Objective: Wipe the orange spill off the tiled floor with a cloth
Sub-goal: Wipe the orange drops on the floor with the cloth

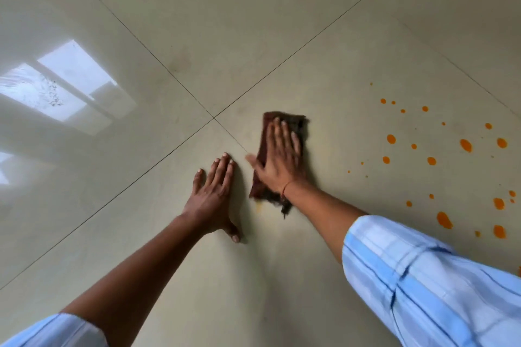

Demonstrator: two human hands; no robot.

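Observation:
My right hand (277, 155) lies flat, fingers spread, on a dark brown cloth (300, 124) pressed to the pale tiled floor (253, 36) at the centre. My left hand (212, 194) rests palm down on the bare tile just left of the cloth, holding nothing. The orange spill (444, 220) is a scatter of several drops and blobs on the same tile, well to the right of the cloth. A faint yellowish smear (258, 206) shows at the cloth's near corner.
Dark grout lines cross at a joint (214, 118) just left of the cloth. A bright window reflection (64, 84) glares on the glossy tile at the left. Light blue striped sleeves (423, 284) cover both upper forearms.

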